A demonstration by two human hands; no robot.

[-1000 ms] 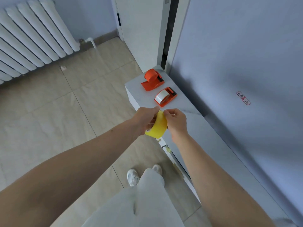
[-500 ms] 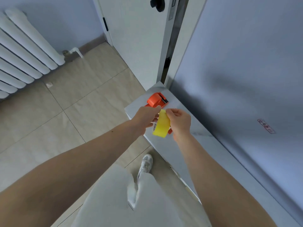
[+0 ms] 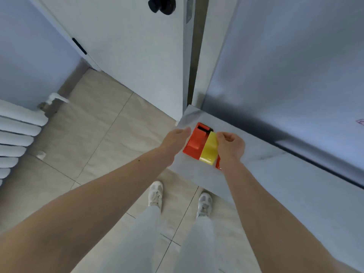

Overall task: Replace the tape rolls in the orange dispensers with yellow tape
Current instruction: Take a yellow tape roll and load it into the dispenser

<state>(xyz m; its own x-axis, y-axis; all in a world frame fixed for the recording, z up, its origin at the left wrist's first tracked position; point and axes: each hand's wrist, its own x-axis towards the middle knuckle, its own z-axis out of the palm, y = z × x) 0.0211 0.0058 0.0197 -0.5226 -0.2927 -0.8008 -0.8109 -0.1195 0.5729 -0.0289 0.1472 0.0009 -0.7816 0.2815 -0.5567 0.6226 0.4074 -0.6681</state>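
Observation:
My right hand [image 3: 230,145] pinches a yellow tape roll [image 3: 208,152] by its top edge and holds it upright over the white marble ledge [image 3: 262,174]. Just left of the roll, and partly hidden by it, lies an orange dispenser [image 3: 194,144] with a black slot at its far end. My left hand [image 3: 175,141] is off the roll, with its fingers stretched along the dispenser's left side. A sliver of a second orange dispenser [image 3: 218,164] shows under my right wrist; the rest of it is hidden.
The ledge runs along a grey-blue wall [image 3: 285,66] on the right. A white door [image 3: 137,56] with a black knob [image 3: 161,4] stands behind the ledge's far end. A white radiator [image 3: 17,134] is at the left, and my feet are on the beige tiled floor [image 3: 94,134].
I have stepped closer and the view has tilted down. My left hand let go of the yellow roll and moved to the dispenser; my right hand carried the roll over the dispensers.

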